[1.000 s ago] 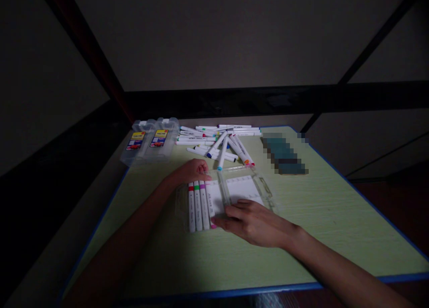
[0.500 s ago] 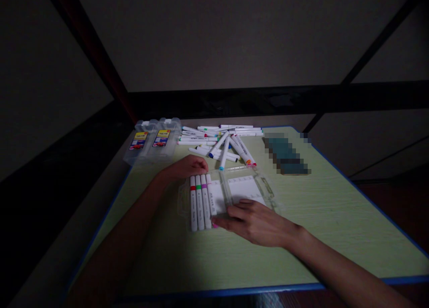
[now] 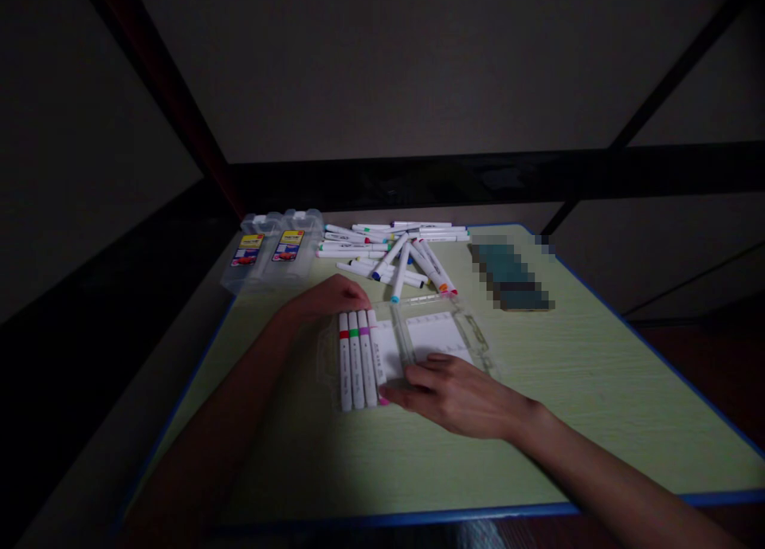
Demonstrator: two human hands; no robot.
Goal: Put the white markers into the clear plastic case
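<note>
An open clear plastic marker case (image 3: 445,334) lies flat on the green table (image 3: 598,390). Several white markers (image 3: 357,358) with red, green, purple and pink bands lie side by side in its left half. My left hand (image 3: 331,296) rests at the far ends of these markers, fingers curled against their tips. My right hand (image 3: 457,394) lies over the near edge of the case, fingertips touching the near end of the rightmost marker. A loose pile of white markers (image 3: 394,254) lies behind the case.
Two closed clear cases with yellow labels (image 3: 272,250) stand at the table's far left corner. A blurred dark teal object (image 3: 508,276) lies at the far right. A dark rail runs behind the table. The table has a blue edge.
The view shifted slightly. My left hand slid a little along the markers' far ends. My right hand stays at the case's near edge.
</note>
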